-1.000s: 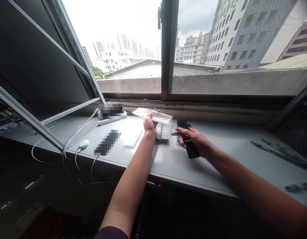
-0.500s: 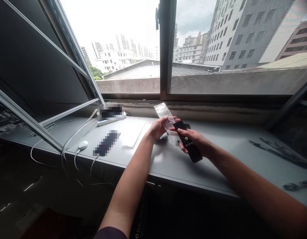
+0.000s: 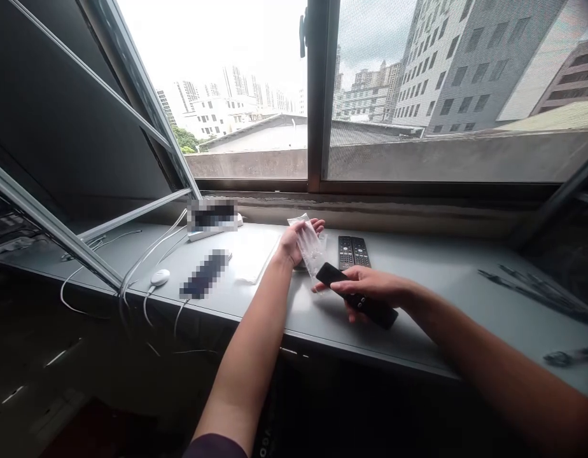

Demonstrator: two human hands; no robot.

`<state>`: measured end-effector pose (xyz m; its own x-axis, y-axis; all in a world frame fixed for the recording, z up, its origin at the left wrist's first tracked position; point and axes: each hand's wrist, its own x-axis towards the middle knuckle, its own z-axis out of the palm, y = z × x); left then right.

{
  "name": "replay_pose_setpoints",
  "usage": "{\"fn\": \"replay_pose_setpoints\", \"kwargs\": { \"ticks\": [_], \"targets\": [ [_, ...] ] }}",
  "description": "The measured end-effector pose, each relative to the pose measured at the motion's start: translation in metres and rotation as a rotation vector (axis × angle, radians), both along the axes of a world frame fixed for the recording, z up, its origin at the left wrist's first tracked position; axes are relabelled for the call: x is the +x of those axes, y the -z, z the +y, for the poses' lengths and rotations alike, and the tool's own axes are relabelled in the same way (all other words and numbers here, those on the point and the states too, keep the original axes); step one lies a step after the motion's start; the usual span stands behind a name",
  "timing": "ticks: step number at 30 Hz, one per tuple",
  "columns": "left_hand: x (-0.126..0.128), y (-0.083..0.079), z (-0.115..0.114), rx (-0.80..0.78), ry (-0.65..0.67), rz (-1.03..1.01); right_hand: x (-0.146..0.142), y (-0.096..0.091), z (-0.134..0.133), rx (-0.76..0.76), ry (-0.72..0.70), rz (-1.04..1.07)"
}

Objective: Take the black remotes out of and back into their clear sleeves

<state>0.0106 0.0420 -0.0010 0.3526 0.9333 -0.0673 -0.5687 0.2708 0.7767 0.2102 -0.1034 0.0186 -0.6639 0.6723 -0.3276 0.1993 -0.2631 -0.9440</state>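
1. Two hands are working: my left hand (image 3: 294, 245) is pinching a small clear plastic bag (image 3: 309, 247), just left of the pair of black button remotes (image 3: 352, 251) lying flat.
2. My right hand (image 3: 370, 289) is gripping a slim black rectangular remote (image 3: 365, 304) in front of that pair, its tip meeting the bag.
3. I am judging this as lining up; insertion is calling for an opened bag mouth.

Bright daylight thru window (image 3: 294, 95) (sky blown out), dim foreground, edges warped.

remote (image 3: 365, 305): black | bag (image 3: 309, 245): clear | mouse (image 3: 160, 277): white | ledge (image 3: 447, 280): grey
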Motion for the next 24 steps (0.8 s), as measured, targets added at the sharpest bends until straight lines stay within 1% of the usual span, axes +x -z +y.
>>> {"fn": "replay_pose_setpoints", "kwargs": {
  "ticks": [2, 4, 7, 11, 12, 14, 16, 18, 21, 24],
  "targets": [
    [-0.002, 0.0, 0.0, 0.0, -0.007, -0.019, -0.001, 0.0, 0.0, -0.003, -0.007, 0.022],
    [-0.002, 0.0, -0.001, 0.011, 0.011, -0.022, -0.001, 0.001, 0.0, 0.019, 0.027, 0.051],
    [-0.001, 0.0, -0.004, 0.027, 0.057, 0.028, -0.001, 0.001, 0.002, 0.067, 0.113, 0.092],
    [0.0, 0.001, -0.006, 0.03, 0.177, 0.124, 0.0, 0.0, 0.005, 0.091, 0.251, 0.115],
    [0.0, 0.002, -0.006, 0.036, 0.19, 0.144, 0.0, 0.0, 0.006, 0.095, 0.282, 0.119],
    [0.002, 0.005, -0.005, 0.056, 0.164, 0.175, 0.0, 0.001, 0.008, 0.104, 0.319, 0.129],
    [0.005, 0.008, -0.004, 0.085, 0.114, 0.181, 0.0, 0.002, 0.008, 0.11, 0.308, 0.129],
    [0.008, 0.01, -0.003, 0.121, 0.091, 0.163, 0.0, 0.003, 0.007, 0.119, 0.27, 0.122],
    [0.009, 0.011, -0.001, 0.153, 0.06, 0.132, 0.0, 0.004, 0.006, 0.114, 0.169, 0.066],
    [0.007, 0.01, 0.0, 0.156, -0.008, 0.113, 0.0, 0.005, 0.004, 0.105, 0.059, 0.029]
  ]
}}
